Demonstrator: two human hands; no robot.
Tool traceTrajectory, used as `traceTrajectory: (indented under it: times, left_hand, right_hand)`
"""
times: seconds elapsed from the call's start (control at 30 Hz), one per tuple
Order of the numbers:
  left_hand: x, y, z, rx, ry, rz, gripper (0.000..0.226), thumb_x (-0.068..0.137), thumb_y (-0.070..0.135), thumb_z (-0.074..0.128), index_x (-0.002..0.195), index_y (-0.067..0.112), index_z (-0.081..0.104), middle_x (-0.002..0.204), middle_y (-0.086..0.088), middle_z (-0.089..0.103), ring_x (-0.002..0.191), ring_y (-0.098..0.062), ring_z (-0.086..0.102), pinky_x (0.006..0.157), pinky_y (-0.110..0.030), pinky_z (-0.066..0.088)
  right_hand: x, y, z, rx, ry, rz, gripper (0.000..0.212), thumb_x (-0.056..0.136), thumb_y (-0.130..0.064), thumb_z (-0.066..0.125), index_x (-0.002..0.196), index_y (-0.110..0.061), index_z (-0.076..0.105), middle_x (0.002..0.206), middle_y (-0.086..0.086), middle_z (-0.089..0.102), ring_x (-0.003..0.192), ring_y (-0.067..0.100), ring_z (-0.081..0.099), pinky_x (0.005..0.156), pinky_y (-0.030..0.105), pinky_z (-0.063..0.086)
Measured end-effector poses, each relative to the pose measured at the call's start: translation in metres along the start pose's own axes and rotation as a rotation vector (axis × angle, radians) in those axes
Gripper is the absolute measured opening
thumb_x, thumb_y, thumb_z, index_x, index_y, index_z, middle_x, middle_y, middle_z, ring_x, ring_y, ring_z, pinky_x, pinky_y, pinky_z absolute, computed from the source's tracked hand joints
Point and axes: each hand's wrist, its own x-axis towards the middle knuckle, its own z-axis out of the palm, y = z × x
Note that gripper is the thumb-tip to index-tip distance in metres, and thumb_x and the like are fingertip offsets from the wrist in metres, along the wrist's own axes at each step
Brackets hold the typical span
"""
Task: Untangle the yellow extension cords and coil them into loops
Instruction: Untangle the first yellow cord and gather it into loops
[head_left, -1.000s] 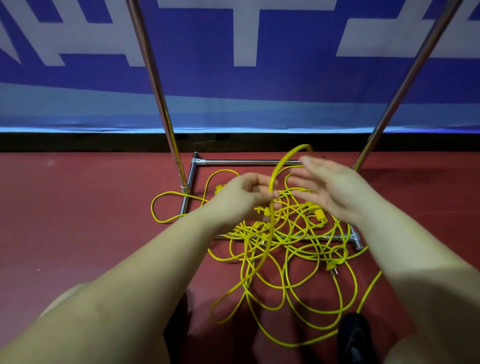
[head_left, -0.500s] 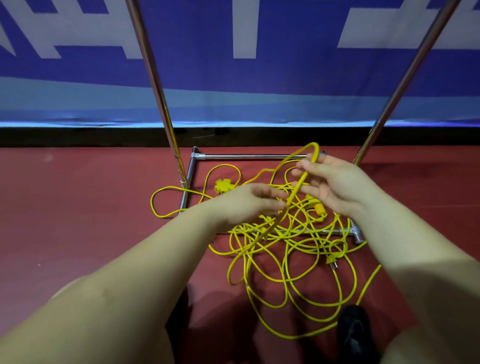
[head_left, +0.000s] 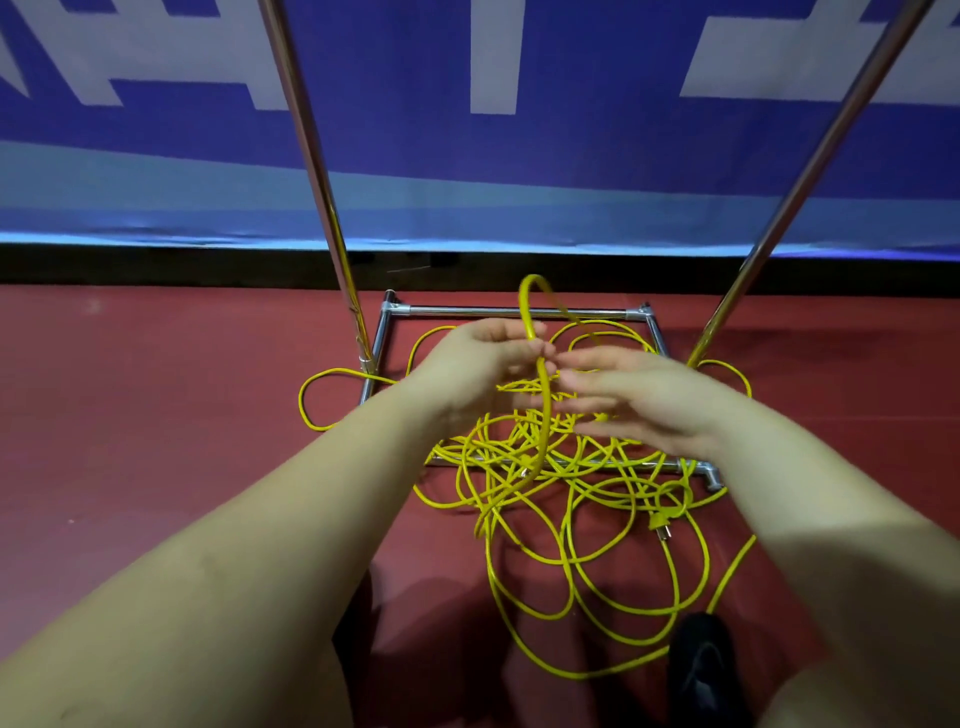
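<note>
Head view.

Left hand (head_left: 480, 371): raised over the tangle, fingers curled, pinching a strand of the cords (head_left: 543, 415) between thumb and fingertips. Above the pinch the strand arches up in a small loop (head_left: 530, 296) and drops behind the right hand; below the pinch it hangs down in a curve to the pile on the floor.

Right hand (head_left: 639, 397): just right of the pinch, fingers straight and spread, pointing toward the left hand. Fingertips lie very near the held strand; contact cannot be made out. It holds nothing.

Cords, remainder: a loose yellow tangle directly beneath both hands, lying on the floor (head_left: 156, 415) and draped over the near bar of the rack (head_left: 509, 312). One loop strays out left of the left forearm, past the rack's left side bar. Wider loops spread below and right of the grip, toward the person. One plug (head_left: 660, 522) lies low and right of the grip, under the right forearm, prongs visible.

Rack: chrome tube base, rectangular, behind and beneath the hands; two uprights rise from it, one left and one right of the grip, both running out of frame.

Banner (head_left: 571, 156): blue with white marks, behind the rack.

Shoe (head_left: 698, 670): black, at the lower edge, well below the right hand.
</note>
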Motion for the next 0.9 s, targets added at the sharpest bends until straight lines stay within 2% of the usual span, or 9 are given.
traceTrajectory:
  times: [0.13,0.27,0.37,0.5,0.57,0.67,0.77,0.83,0.9]
  left_hand:
    - [0.004,0.01,-0.009,-0.287,0.1,0.024,0.014,0.095,0.002,0.046,0.094,0.013,0.055,0.078,0.002,0.065,0.063,-0.007,0.067,0.057,-0.029,0.059]
    - [0.005,0.012,-0.012,-0.36,0.155,0.031,0.011,0.095,0.004,0.047,0.097,0.01,0.055,0.089,-0.004,0.065,0.073,-0.013,0.066,0.061,-0.028,0.059]
    - [0.004,0.007,-0.012,-0.197,0.109,-0.002,0.015,0.095,0.006,0.047,0.105,0.013,0.055,0.096,-0.005,0.066,0.084,-0.017,0.065,0.071,-0.032,0.057]
    - [-0.002,-0.007,-0.008,0.275,-0.089,-0.099,0.018,0.095,0.018,0.05,0.109,0.025,0.059,0.104,0.002,0.065,0.092,-0.009,0.06,0.09,-0.028,0.045]
    - [-0.004,-0.016,-0.004,0.474,-0.177,-0.086,0.014,0.094,0.02,0.053,0.105,0.027,0.059,0.103,0.004,0.064,0.088,-0.006,0.057,0.091,-0.027,0.043]
    - [-0.004,-0.023,0.001,0.531,-0.219,-0.016,0.014,0.093,0.009,0.054,0.094,0.023,0.059,0.093,0.002,0.063,0.078,-0.005,0.055,0.081,-0.027,0.043]
    - [-0.003,-0.018,0.0,0.484,-0.176,0.034,0.022,0.096,0.004,0.047,0.091,0.021,0.06,0.084,0.004,0.064,0.071,0.0,0.057,0.073,-0.023,0.046]
    - [-0.003,-0.01,-0.001,0.353,-0.106,0.049,0.02,0.097,0.004,0.044,0.094,0.018,0.058,0.083,0.001,0.063,0.075,-0.006,0.059,0.07,-0.024,0.052]
    - [-0.003,-0.001,-0.004,0.169,-0.034,0.065,0.02,0.098,0.006,0.041,0.095,0.017,0.057,0.08,0.001,0.065,0.072,-0.007,0.063,0.065,-0.025,0.055]
  right_hand:
    - [0.0,0.007,0.012,-0.118,-0.141,0.022,0.021,0.088,-0.013,0.058,0.108,-0.018,0.057,0.106,-0.002,0.067,0.1,0.006,0.06,0.091,0.03,0.046]
    - [0.001,0.003,0.012,-0.086,-0.059,-0.074,0.015,0.088,-0.007,0.057,0.098,-0.018,0.059,0.092,-0.003,0.069,0.084,0.005,0.064,0.08,0.024,0.048]
    - [-0.001,-0.004,0.007,0.009,0.017,-0.148,0.015,0.09,-0.007,0.054,0.093,-0.021,0.059,0.084,-0.006,0.07,0.077,0.005,0.067,0.079,0.027,0.052]
    - [0.001,-0.016,-0.004,0.313,0.143,-0.22,0.014,0.092,-0.007,0.049,0.094,-0.018,0.057,0.072,-0.008,0.07,0.065,0.003,0.068,0.06,0.024,0.056]
    - [0.002,-0.02,-0.008,0.499,0.2,-0.233,0.013,0.093,-0.008,0.047,0.091,-0.017,0.055,0.065,-0.009,0.07,0.061,0.002,0.067,0.054,0.021,0.056]
    - [0.003,-0.023,-0.011,0.68,0.249,-0.23,0.012,0.094,-0.01,0.046,0.086,-0.015,0.054,0.061,-0.007,0.068,0.058,0.003,0.067,0.05,0.021,0.054]
    - [0.007,-0.022,-0.01,0.741,0.285,-0.251,0.012,0.094,-0.011,0.047,0.085,-0.013,0.054,0.065,-0.002,0.069,0.063,0.008,0.068,0.055,0.024,0.056]
    - [0.009,-0.019,-0.008,0.553,0.305,-0.246,0.006,0.093,-0.015,0.051,0.09,-0.015,0.055,0.081,0.002,0.067,0.078,0.015,0.068,0.073,0.032,0.058]
    - [0.011,-0.009,-0.003,0.265,0.238,-0.197,0.007,0.09,-0.02,0.055,0.097,-0.019,0.056,0.098,0.003,0.064,0.094,0.016,0.063,0.091,0.039,0.05]
